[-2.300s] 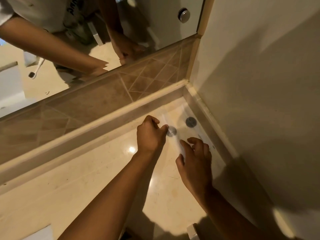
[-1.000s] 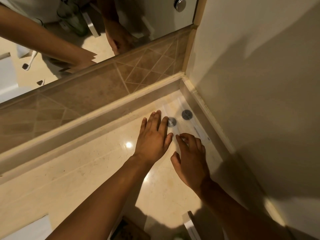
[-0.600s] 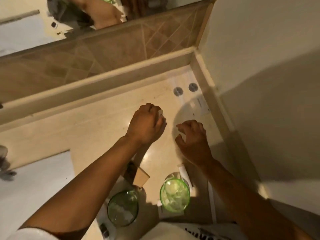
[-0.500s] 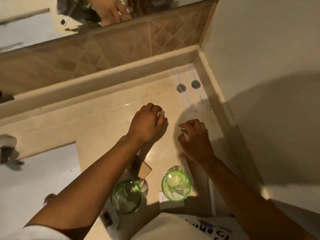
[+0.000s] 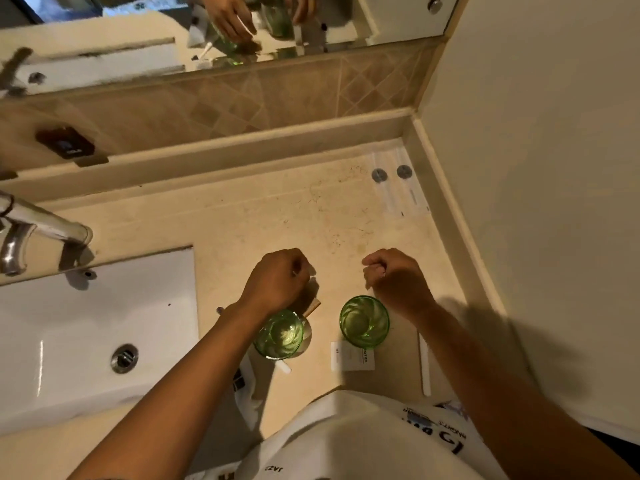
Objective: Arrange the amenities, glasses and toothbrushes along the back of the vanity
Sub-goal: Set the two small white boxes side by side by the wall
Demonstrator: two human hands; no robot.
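Two green glasses stand near the vanity's front edge, one (image 5: 278, 336) just below my left wrist and the other (image 5: 364, 322) beside my right wrist. My left hand (image 5: 277, 282) and my right hand (image 5: 394, 278) hover over the counter with fingers curled, and nothing shows clearly in either. Two flat white sachets with grey round seals (image 5: 398, 188) lie side by side in the back right corner. A white hotel sachet (image 5: 351, 356) lies partly under the right glass. A long white wrapped stick (image 5: 424, 365) lies along the right front. A small tan box (image 5: 311, 308) peeks out by my left hand.
The white sink basin (image 5: 86, 334) with its drain fills the left, and a chrome tap (image 5: 34, 226) stands behind it. A raised ledge (image 5: 242, 150) and a tiled strip run under the mirror (image 5: 242, 26). The side wall (image 5: 536, 168) closes the right.
Both hands have drawn back from the two sachets in the back corner toward the front of the counter and curled shut. The view has tilted down, bringing the glasses and sink into sight.
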